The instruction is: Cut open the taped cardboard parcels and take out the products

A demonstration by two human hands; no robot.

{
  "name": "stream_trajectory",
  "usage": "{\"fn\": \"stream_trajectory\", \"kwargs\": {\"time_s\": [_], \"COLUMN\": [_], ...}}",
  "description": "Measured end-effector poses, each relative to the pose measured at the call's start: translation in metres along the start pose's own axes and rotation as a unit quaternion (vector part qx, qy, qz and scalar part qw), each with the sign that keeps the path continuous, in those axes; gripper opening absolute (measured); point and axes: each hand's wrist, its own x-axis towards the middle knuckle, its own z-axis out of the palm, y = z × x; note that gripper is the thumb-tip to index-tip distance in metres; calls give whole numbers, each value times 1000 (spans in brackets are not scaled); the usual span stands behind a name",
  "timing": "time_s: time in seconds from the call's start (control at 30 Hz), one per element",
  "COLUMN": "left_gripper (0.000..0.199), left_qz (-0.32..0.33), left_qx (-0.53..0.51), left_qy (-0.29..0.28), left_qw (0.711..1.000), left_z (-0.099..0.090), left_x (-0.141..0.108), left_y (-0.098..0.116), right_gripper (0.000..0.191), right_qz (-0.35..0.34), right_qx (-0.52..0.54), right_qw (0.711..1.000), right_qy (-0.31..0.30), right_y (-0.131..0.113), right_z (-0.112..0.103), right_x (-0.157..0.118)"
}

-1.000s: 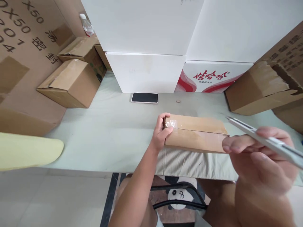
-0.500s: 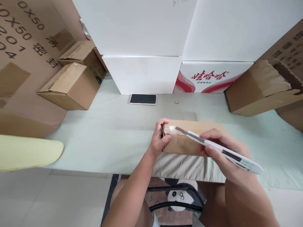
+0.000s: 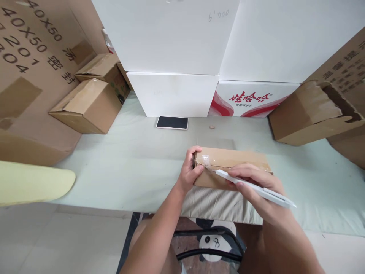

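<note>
A long brown cardboard box (image 3: 239,156) lies near the front edge of the cloth-covered table. Clear tape (image 3: 205,159) crosses its top seam at the left end. My left hand (image 3: 191,167) grips that end, thumb on top and fingers round the far corner. In my right hand (image 3: 256,182) is a white box cutter (image 3: 265,193), pinched between thumb and fingers. Its blade points left and meets the seam beside the tape, close to my left thumb. Part of the box's right half is hidden behind my right hand.
A phone (image 3: 172,122) lies against the white boxes (image 3: 173,93) at the back. Small cardboard boxes (image 3: 88,106) stand at left, and an opened carton (image 3: 308,114) at right. A pale yellow rounded board (image 3: 37,182) juts in from the left edge.
The box cutter has moved left and down, its blade now at the seam by the tape. It has also rolled in my right hand. My left hand keeps its hold on the box.
</note>
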Motion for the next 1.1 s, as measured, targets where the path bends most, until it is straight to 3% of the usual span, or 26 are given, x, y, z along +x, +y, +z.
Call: {"fn": "stream_trajectory", "kwargs": {"time_s": [0.57, 0.8, 1.1], "left_gripper": [60, 56, 55], "left_qz": [6, 5, 44], "left_qx": [-12, -8, -20], "left_qy": [14, 6, 2], "left_qw": [1000, 1000, 999], "left_z": [-1, -5, -4], "left_x": [-1, -3, -3], "left_y": [-4, -8, -11], "right_gripper": [11, 19, 13], "right_qz": [-6, 34, -24], "right_qx": [-12, -46, -25], "right_qw": [1000, 997, 998], "right_qy": [15, 56, 43], "right_y": [-1, -1, 0], "right_z": [10, 11, 9], "right_x": [1, -1, 0]}}
